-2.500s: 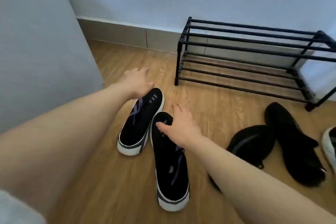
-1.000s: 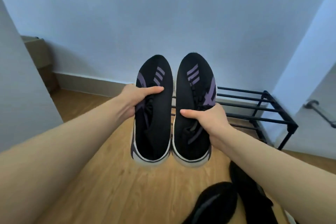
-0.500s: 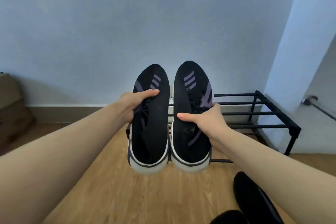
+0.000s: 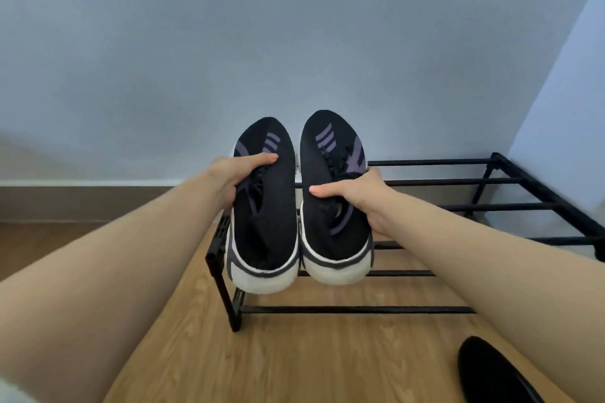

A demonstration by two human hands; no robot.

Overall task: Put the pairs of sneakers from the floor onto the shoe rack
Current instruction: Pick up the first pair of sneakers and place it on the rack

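Note:
I hold a pair of black sneakers with purple stripes and white soles side by side, toes pointing away from me. My left hand (image 4: pixel 235 178) grips the left sneaker (image 4: pixel 265 222) across its laces. The right sneaker (image 4: pixel 334 206) is held the same way by my right hand (image 4: pixel 363 196). Both shoes hang over the left end of the black metal shoe rack (image 4: pixel 458 206), about level with its top bars; their heels hide the rack's left part. Whether they touch the bars I cannot tell.
The rack stands on a wood floor (image 4: pixel 294 360) against a pale blue wall (image 4: pixel 294 42), with a wall corner close to its right end. A black shoe (image 4: pixel 491 373) lies on the floor at the bottom right. Brown skirting runs along the left.
Both hands closed on the sneakers on the floor and lifted them. Since then they have carried the pair forward and down to the rack's left end.

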